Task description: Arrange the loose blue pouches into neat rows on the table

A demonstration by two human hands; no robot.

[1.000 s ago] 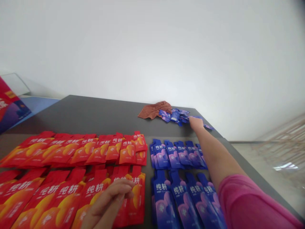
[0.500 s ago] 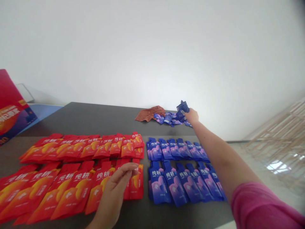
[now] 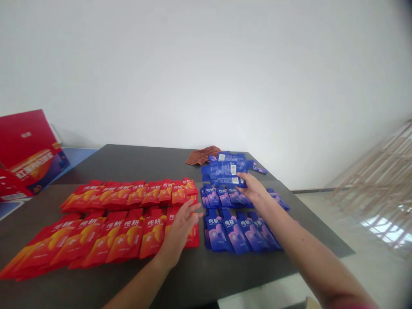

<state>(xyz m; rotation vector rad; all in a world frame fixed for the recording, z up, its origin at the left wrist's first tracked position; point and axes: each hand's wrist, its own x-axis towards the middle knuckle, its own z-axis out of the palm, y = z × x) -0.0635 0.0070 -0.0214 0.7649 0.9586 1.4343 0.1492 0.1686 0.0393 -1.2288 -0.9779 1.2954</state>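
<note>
A crumpled reddish-brown cloth [image 3: 201, 156] lies near the far edge of the dark grey table [image 3: 144, 165]; behind rises a plain white wall [image 3: 180, 73]; a blurred light-brown slatted frame [image 3: 375, 175] stands at right.

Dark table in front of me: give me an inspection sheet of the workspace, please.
Surface: dark table, flat.
Job's things: red packets and blue packets, each in two overlapping rows.
Clutter: crumpled brown cloth at the far side; loose blue packet near it.
Hands: right hand holds several flat blue packets; left hand open, empty.
Cables: nothing seen.
Surroundings: white wall; red box at left.
</note>
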